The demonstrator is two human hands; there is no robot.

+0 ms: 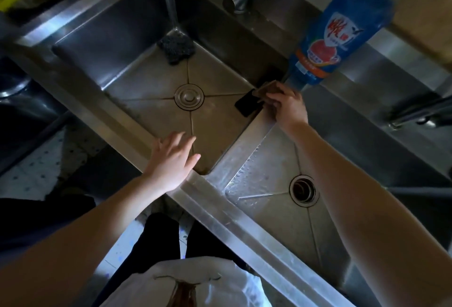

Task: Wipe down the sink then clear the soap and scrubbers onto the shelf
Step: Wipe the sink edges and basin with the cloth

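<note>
Steel double sink [137, 121], dim light; divider ridge [247, 140] as landmark. Right hand [287, 106] at divider's far end, fingers closed on a brown scrubber [265, 88] pressed to the ridge. Soap bottle [342, 28] just beyond, on the rim. Left hand [172, 160] at divider's near end, fingers spread, empty. Dark scrubber [176, 47] in the left basin's far corner.

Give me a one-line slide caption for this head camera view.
Right hand presses a brown scrub pad on the divider of a steel double sink; left hand rests open on the front rim.
</note>
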